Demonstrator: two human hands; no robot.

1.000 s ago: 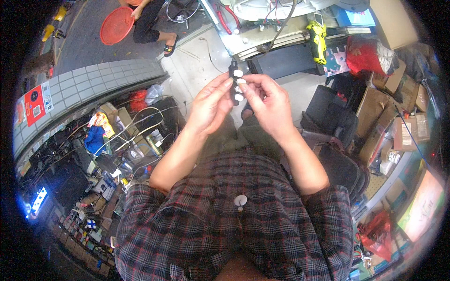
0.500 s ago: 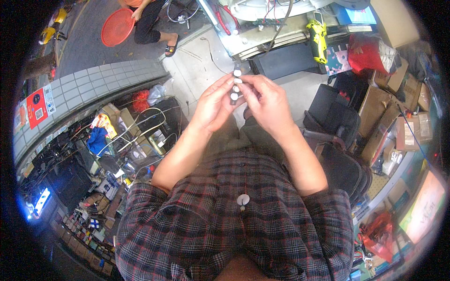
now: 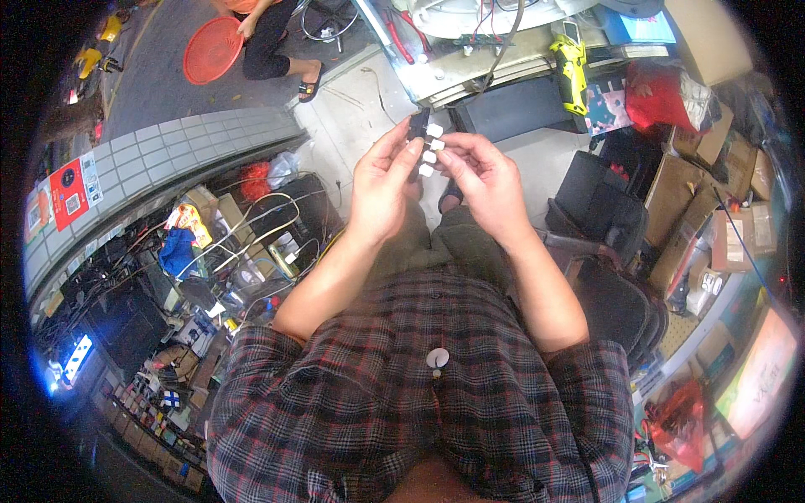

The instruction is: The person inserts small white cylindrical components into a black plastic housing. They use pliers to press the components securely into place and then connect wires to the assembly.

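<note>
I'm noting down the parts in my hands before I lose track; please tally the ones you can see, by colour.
White: 4 small caps
Black: 1 narrow part
Total: 5 visible parts, between the left hand and the right hand

A tiled wall (image 3: 197, 141) borders the pale floor (image 3: 335, 138). A chair (image 3: 587, 189) stands off the bench's (image 3: 457, 67) near edge. A light (image 3: 78, 355) glows.

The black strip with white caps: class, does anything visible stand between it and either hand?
Nothing visible does. The left hand grips the black strip directly, and the right hand is at the white caps with no object in between.
</note>
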